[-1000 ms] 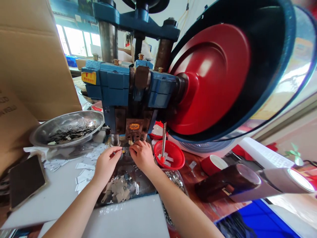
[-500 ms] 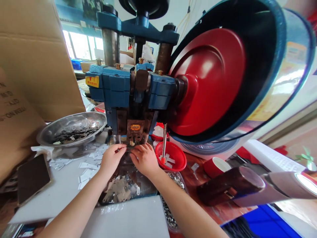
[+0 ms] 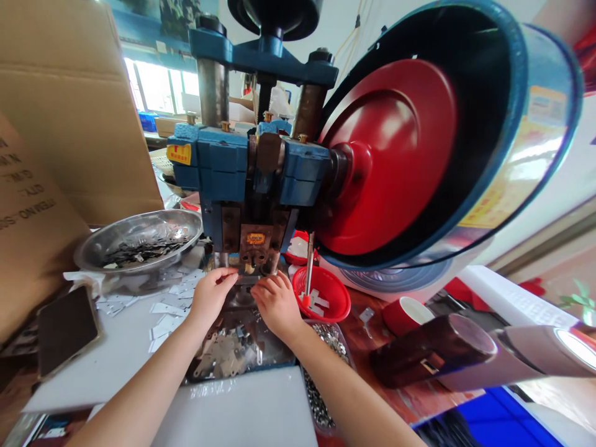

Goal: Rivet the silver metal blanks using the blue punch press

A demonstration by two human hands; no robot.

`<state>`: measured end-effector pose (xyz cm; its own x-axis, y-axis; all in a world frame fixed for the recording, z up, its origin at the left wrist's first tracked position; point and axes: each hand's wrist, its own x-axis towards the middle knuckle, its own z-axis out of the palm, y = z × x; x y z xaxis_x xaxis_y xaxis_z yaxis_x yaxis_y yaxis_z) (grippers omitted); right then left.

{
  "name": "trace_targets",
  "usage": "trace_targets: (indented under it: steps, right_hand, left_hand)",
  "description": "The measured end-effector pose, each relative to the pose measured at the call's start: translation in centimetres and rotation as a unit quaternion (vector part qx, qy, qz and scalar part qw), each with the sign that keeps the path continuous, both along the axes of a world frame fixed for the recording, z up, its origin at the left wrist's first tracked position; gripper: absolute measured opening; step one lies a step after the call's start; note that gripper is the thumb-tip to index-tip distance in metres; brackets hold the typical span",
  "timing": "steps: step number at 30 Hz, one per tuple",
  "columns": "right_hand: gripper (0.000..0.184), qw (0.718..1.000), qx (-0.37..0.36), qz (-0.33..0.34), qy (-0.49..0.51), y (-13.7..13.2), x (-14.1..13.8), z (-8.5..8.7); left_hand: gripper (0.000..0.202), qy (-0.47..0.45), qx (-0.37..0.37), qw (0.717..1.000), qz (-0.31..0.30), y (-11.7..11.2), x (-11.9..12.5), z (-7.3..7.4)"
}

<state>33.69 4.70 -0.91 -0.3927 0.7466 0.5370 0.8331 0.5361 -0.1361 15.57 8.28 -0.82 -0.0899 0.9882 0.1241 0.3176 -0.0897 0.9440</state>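
A blue punch press with a big red flywheel stands in front of me. Both hands are at its die area, just below the brown tool block. My left hand is curled, fingertips pinched at the die on something too small to name. My right hand is beside it, fingers bent and pressed toward the same spot. Below the hands a dark tray holds several small flat metal pieces.
A steel bowl of dark metal parts sits at the left, with white blanks scattered on the white board. A phone lies far left by cardboard boxes. A red bowl, red cup and brown roll are right.
The view drifted slightly. Both hands stay at the die; the right hand has drawn back a little toward me and lower, the left hand stays pinched near the tool.
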Motion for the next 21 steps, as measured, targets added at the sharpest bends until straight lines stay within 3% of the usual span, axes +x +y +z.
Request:
trace_targets:
  steps: [7, 17, 21]
  right_hand:
    - [0.014, 0.99, -0.019, -0.122, 0.062, 1.8, -1.9, 0.7]
    - [0.018, 0.999, -0.027, -0.026, 0.001, 0.8, -1.0, 1.4]
    - [0.027, 0.997, -0.043, -0.037, 0.045, 0.5, -0.7, 0.6]
  left_hand:
    - [0.031, -0.016, 0.007, 1.0, 0.0, 0.2, 0.1, 0.4]
    - [0.029, -0.005, 0.003, 1.0, -0.019, 0.6, 0.2, 0.1]
    - [0.028, 0.021, 0.0, 0.999, -0.038, 0.8, 0.7, -0.1]
